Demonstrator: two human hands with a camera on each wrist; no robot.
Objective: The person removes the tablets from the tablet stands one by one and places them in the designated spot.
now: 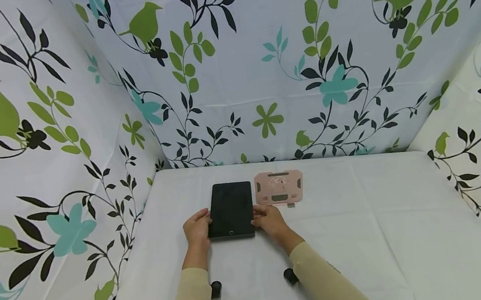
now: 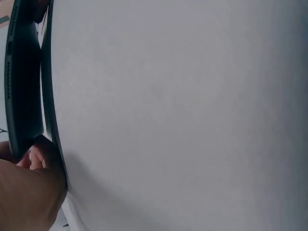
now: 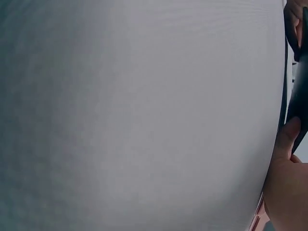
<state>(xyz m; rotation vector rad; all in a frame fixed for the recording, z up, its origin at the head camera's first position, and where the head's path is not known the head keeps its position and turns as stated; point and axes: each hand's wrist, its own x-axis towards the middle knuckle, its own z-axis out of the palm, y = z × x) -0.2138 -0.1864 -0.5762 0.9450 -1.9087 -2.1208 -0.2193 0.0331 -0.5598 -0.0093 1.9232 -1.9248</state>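
Note:
A black tablet (image 1: 231, 209) with a dark screen and a round home button lies face up between the two hands in the head view. My left hand (image 1: 197, 226) grips its left edge near the lower corner, and my right hand (image 1: 270, 219) grips the right edge. From the left wrist, the tablet's long dark edge (image 2: 24, 82) shows above the white surface, with thumb and fingers at its corner. The right wrist view catches the right hand (image 3: 288, 183) with a finger against the dark tablet (image 3: 299, 96).
A rose-pink tablet case (image 1: 279, 188) with cutouts lies flat just right of the tablet, a small brownish piece (image 1: 291, 204) at its lower edge. White cloth covers the table (image 1: 370, 234); patterned curtains (image 1: 257, 66) enclose its back and sides.

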